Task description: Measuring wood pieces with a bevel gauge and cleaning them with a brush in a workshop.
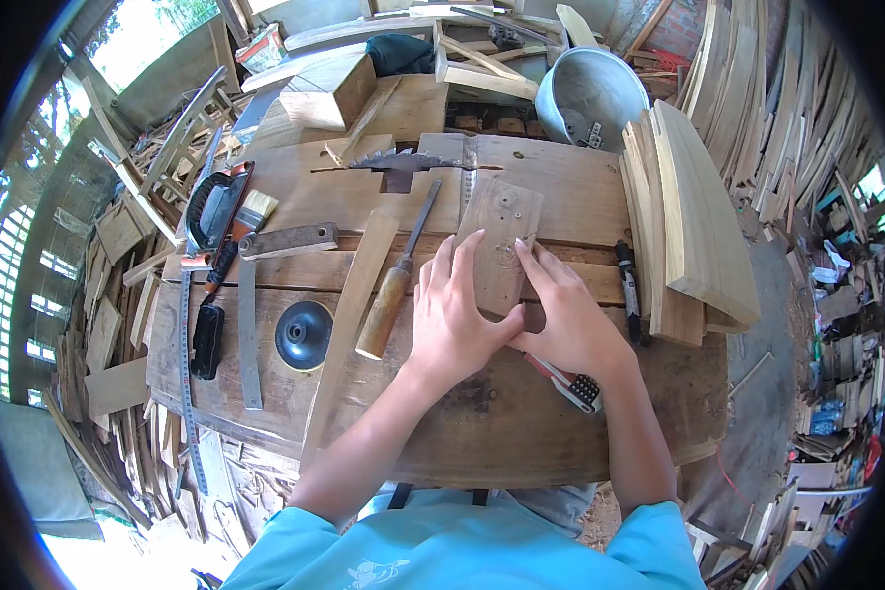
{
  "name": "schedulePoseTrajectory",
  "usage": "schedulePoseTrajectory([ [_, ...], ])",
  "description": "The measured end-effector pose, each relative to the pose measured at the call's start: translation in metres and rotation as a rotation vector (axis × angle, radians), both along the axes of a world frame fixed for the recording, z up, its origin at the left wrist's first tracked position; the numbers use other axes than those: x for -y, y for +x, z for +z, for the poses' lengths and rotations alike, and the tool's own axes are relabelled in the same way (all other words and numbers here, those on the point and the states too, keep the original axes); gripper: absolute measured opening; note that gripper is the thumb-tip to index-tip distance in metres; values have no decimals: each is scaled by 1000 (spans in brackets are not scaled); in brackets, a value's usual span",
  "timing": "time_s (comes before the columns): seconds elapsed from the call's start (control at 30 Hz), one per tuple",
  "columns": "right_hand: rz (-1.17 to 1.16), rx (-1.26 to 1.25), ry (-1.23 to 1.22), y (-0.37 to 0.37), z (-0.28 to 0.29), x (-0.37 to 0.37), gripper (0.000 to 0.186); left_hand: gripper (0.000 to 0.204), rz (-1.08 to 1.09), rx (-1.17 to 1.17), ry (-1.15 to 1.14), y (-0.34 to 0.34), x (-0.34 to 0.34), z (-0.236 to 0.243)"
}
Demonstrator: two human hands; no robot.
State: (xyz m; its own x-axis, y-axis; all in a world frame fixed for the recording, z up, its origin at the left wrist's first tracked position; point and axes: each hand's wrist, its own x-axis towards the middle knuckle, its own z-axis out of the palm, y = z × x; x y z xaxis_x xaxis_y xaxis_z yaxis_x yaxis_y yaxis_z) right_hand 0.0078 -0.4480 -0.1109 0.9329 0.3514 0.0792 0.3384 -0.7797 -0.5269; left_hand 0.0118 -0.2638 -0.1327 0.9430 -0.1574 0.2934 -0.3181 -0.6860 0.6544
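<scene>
Ctr frame, L hand (pixel 454 320) & R hand (pixel 570 320) spread at board (pixel 501 231), thumbs abt. meeting, can't tell if gripping; prob. positioning it, next move needs steady hold.

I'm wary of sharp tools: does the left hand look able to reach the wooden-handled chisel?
Probably yes: the chisel lies just left of the left hand, and nothing visible stands between them.

A flat piece of light brown wood (pixel 501 224) with straight sides lies on the wooden table (pixel 492 438), far end pointing a bit right. Dark spots mark its top. The left hand (pixel 450 320) and right hand (pixel 572 313) partly cover it
</scene>
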Motion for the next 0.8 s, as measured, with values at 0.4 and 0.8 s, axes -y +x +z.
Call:
schedulePoseTrajectory([
  [0.4,-143,76,-26,-52,25,18,79,95,20,82,-22,-1,-3,0],
  [0.8,-296,40,119,-109,-2,21,43,87,22,86,-29,2,-9,10],
])
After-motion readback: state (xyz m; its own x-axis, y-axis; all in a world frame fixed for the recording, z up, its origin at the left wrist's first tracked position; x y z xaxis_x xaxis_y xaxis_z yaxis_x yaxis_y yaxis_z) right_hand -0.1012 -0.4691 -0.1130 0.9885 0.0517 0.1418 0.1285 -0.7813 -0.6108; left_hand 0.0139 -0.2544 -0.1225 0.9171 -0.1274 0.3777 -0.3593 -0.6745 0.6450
